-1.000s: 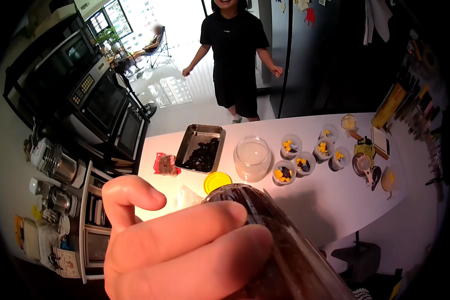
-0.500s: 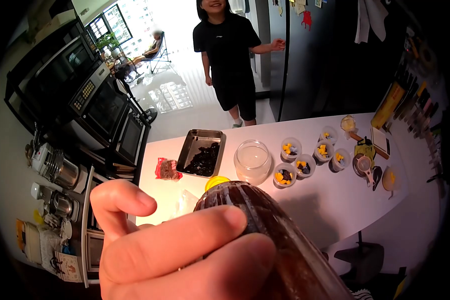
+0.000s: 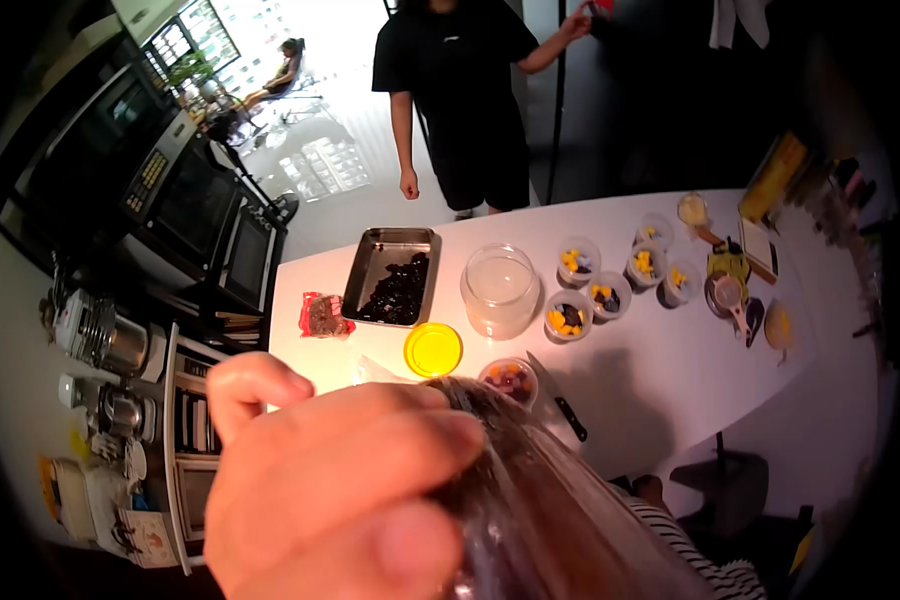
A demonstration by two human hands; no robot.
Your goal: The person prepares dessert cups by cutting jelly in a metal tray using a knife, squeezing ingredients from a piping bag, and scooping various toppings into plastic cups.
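Close to the camera, my left hand (image 3: 340, 480) is wrapped round a clear, ridged bottle (image 3: 570, 490) with dark brown contents. The bottle is tilted and fills the lower middle of the view, and its lower part runs out of frame. My right hand is not in view. Just beyond the bottle's end, on the white table (image 3: 620, 400), are a bowl of colourful pieces (image 3: 510, 380), a yellow lid (image 3: 433, 350) and a knife with a black handle (image 3: 570, 418). A large clear glass jar (image 3: 500, 290) stands behind them.
A metal tray (image 3: 395, 278) holds dark jelly-like pieces, beside a red packet (image 3: 326, 315). Several clear cups (image 3: 568, 317) hold yellow and dark pieces. A strainer (image 3: 727, 292) lies at the right. Across the table stands a person in black (image 3: 455, 100); another sits farther back.
My view has tipped downward, bringing the bowl, the knife and the whole yellow lid into sight. The bottle has shifted lower, still in my left hand. The standing person's raised hand is higher.
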